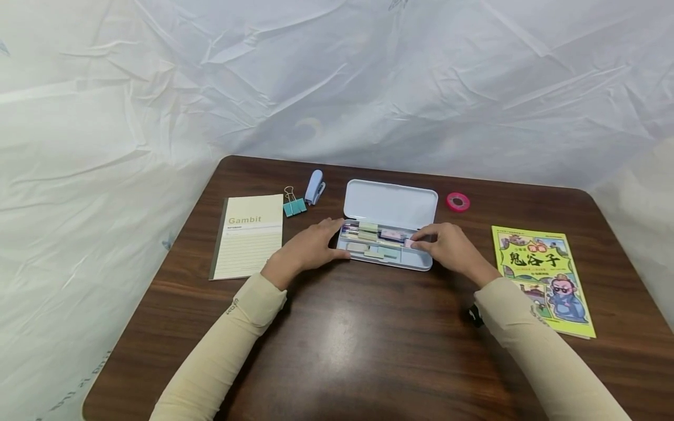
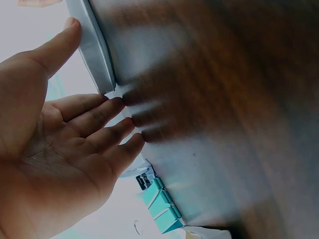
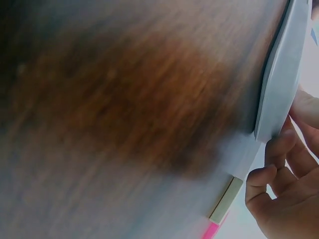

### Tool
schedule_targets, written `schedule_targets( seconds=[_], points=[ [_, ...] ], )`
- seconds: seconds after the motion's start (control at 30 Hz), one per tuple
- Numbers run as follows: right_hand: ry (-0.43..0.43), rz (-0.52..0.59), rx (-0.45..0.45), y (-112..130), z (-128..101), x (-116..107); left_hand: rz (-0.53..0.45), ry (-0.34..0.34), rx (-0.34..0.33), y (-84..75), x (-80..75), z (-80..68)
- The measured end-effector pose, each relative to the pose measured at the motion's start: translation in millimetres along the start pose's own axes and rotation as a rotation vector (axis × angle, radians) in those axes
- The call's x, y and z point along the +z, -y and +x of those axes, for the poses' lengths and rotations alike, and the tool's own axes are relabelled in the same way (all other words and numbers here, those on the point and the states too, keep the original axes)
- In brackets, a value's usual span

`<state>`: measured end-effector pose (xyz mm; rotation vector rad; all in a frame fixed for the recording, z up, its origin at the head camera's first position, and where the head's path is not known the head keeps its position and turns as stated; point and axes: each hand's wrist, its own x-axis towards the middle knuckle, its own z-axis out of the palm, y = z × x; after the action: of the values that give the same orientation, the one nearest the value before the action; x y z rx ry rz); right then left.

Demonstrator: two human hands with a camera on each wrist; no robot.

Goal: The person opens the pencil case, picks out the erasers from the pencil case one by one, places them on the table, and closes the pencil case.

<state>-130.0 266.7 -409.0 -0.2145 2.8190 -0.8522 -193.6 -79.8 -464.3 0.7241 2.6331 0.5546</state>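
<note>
Between the flat left hand bracing the case and the right hand pinching its eraser, lift gently, keeping the case steady.

— How many things lie on the table?

— One open pencil case between the two hands, the left hand and the right hand. Beyond the left hand: one notebook, one teal binder clip, one blue stapler. Past the right hand: one pink tape roll and one yellow comic book.
</note>
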Motion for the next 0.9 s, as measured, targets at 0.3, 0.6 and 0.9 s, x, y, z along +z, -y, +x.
schedule_targets(
  seconds=[0.3, 0.6, 0.9],
  points=[
    [-0.021, 0.027, -0.004, -0.4, 1.7, -1.2, -0.009, -0.005, -0.003, -0.6, -0.1, -0.7],
    [-0.050, 0.057, -0.003, -0.5, -1.0, 0.8, -0.020, 0.009, -0.013, -1.2, -1.6, -1.3],
    [-0.125, 0.086, 0.014, -3.0, -9.1, -18.0, -0.017, 0.014, -0.019, -0.2, -0.9, -0.6]
  ],
)
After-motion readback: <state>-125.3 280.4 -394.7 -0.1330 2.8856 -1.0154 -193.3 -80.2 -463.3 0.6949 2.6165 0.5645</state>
